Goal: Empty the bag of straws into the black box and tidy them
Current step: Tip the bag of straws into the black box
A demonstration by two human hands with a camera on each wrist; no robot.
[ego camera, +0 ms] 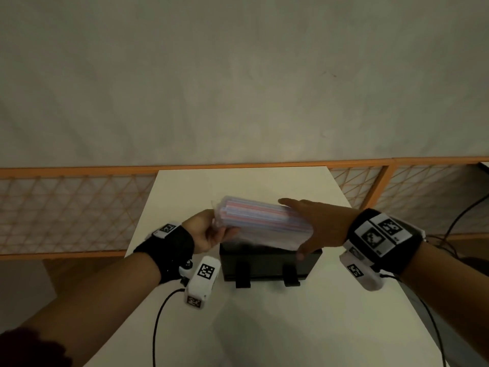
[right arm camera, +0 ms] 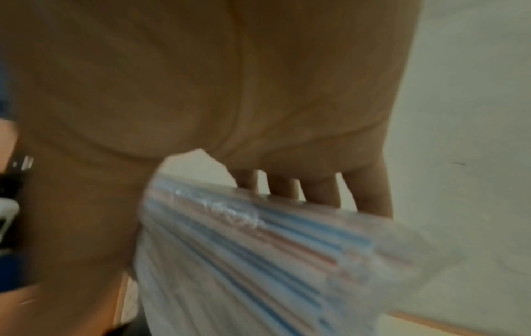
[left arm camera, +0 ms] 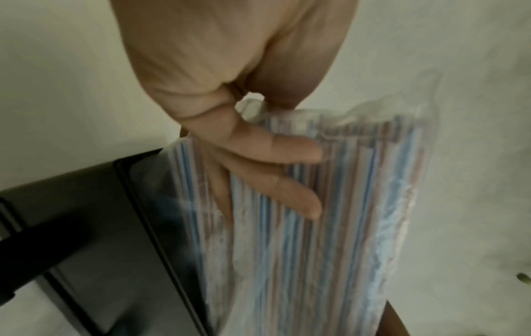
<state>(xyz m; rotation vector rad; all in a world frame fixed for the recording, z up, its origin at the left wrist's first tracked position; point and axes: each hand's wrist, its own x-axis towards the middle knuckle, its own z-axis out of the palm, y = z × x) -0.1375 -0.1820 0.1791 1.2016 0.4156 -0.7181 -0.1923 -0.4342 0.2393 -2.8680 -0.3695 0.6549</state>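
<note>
Both hands hold the clear bag of straws [ego camera: 260, 223] above the black box [ego camera: 270, 263], the bag lying crosswise and tilted, its left end higher. Left hand [ego camera: 205, 231] pinches the bag's left end, fingers [left arm camera: 287, 150] curled across the striped straws and thumb behind. Right hand [ego camera: 317, 226] grips the other end, thumb below and fingers [right arm camera: 370, 193] over the far side. Below, the box sits on a white table [ego camera: 291, 327], two dark clips on its near wall. Behind the table runs an orange-framed mesh barrier [ego camera: 74, 207].
</note>
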